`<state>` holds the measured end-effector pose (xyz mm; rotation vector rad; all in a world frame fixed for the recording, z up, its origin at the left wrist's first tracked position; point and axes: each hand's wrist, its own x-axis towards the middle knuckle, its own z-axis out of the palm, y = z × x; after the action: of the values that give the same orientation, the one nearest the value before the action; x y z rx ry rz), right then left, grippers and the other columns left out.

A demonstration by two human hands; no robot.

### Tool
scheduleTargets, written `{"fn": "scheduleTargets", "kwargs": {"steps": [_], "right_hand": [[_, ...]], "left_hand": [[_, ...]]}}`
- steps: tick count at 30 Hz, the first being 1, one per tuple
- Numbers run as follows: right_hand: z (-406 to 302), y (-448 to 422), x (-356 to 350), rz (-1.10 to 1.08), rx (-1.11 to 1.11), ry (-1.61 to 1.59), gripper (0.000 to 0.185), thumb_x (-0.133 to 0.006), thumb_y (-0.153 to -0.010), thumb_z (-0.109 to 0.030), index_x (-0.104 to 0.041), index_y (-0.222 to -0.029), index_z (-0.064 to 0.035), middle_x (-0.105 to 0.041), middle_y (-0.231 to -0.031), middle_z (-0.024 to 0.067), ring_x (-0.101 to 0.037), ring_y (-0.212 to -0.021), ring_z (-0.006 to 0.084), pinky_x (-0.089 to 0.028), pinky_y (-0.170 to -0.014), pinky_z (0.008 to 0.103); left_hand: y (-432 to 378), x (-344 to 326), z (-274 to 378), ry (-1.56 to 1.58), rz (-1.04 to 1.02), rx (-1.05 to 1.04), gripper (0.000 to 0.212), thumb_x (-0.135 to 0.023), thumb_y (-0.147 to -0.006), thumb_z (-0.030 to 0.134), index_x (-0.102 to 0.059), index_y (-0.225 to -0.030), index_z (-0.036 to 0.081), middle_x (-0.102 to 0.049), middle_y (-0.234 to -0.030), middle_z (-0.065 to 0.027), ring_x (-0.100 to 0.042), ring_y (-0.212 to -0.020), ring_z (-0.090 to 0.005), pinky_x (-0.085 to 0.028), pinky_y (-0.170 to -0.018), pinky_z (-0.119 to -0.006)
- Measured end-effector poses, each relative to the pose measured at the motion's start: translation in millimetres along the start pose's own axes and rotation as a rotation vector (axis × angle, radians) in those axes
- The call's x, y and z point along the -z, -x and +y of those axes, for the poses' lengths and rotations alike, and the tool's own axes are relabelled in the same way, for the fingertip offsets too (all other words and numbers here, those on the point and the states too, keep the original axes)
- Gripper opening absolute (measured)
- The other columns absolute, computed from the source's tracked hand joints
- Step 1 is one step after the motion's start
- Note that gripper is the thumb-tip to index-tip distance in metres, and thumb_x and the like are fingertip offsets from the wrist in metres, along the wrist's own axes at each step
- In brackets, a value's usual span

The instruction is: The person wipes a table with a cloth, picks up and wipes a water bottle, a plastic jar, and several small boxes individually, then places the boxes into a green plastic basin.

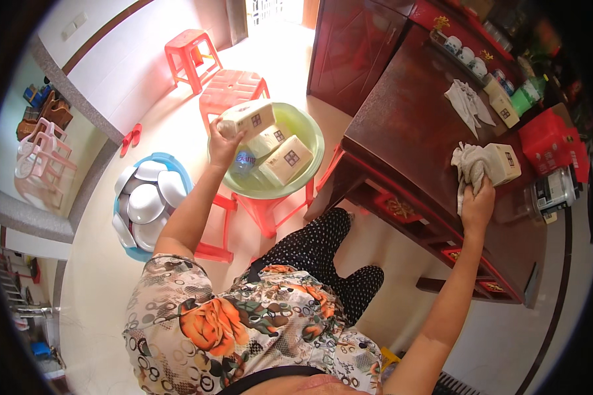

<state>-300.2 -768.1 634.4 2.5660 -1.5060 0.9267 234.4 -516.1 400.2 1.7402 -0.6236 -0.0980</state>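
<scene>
My left hand (225, 145) grips the end of a tissue pack (252, 118) over a pale green plastic basin (317, 143). Inside the basin lie two more packs, one a tissue pack (286, 160) at the front, and a round clear item with blue lettering (244, 162). A red plastic stool (257, 212) bears the basin. On the dark red wooden cabinet top (410, 123), my right hand (477, 205) holds a bunched grey cloth (474, 165) against another tissue pack (505, 163). A second cloth (467, 103) lies crumpled farther back.
A blue tub (178, 165) of white bowls (146, 203) stands on the floor at left. Red stools (234, 86) are beyond the basin. Along the cabinet's back stand cups (466, 54), a green bottle (529, 94), a red bag (546, 140) and a clear plastic container (556, 192).
</scene>
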Motion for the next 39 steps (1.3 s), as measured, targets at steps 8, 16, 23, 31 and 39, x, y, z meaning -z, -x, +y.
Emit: {"fn": "scheduleTargets", "kwargs": {"steps": [8, 16, 23, 31, 39], "right_hand": [[-3, 3, 3, 0.021, -0.004, 0.017, 0.048, -0.06, -0.086, -0.011, -0.054, -0.132, -0.0006, -0.06, -0.126, 0.0209, -0.054, -0.116, 0.0417, -0.043, -0.101, 0.048], [-28, 3, 5, 0.031, -0.003, 0.007, 0.049, -0.061, -0.086, -0.014, -0.055, -0.131, 0.0021, -0.06, -0.127, 0.0226, -0.054, -0.119, 0.0418, -0.042, -0.104, 0.0461], [-17, 5, 5, 0.023, -0.052, 0.073, 0.047, -0.07, -0.079, -0.014, -0.059, -0.122, 0.0024, -0.061, -0.124, 0.0219, -0.054, -0.117, 0.0415, -0.044, -0.102, 0.0475], [-17, 6, 15, 0.047, -0.083, 0.053, 0.049, -0.071, -0.078, -0.019, -0.059, -0.122, 0.0003, -0.059, -0.125, 0.0237, -0.054, -0.118, 0.0411, -0.046, -0.102, 0.0461], [-25, 9, 11, 0.089, -0.092, -0.113, 0.048, -0.073, -0.079, -0.021, -0.06, -0.121, -0.0016, -0.06, -0.122, 0.0208, -0.055, -0.12, 0.0377, -0.051, -0.097, 0.0457]], "left_hand": [[25, -25, -14, -0.394, -0.29, -0.163, 0.087, -0.084, -0.069, 0.02, -0.035, -0.14, 0.008, -0.041, -0.144, -0.023, -0.039, -0.136, -0.0425, -0.037, -0.11, -0.049], [20, 6, 13, -0.556, -0.26, -0.216, 0.073, -0.078, -0.068, 0.017, -0.045, -0.132, 0.004, -0.035, -0.146, -0.0256, -0.034, -0.139, -0.0444, -0.037, -0.111, -0.047], [11, -93, 275, 0.033, -0.401, -0.741, 0.062, -0.073, -0.08, 0.003, -0.048, -0.136, 0.004, -0.048, -0.145, -0.0171, -0.043, -0.139, -0.0318, -0.034, -0.115, -0.04], [117, -283, 484, 0.105, -0.9, -1.109, 0.085, -0.079, -0.078, 0.032, -0.035, -0.147, 0.008, -0.048, -0.141, -0.0238, -0.046, -0.132, -0.0422, -0.041, -0.109, -0.048], [159, -397, 504, -0.463, -0.893, -0.815, 0.112, -0.086, -0.064, 0.054, -0.03, -0.152, 0.012, -0.047, -0.143, -0.0225, -0.049, -0.131, -0.0424, -0.044, -0.104, -0.054]]}}
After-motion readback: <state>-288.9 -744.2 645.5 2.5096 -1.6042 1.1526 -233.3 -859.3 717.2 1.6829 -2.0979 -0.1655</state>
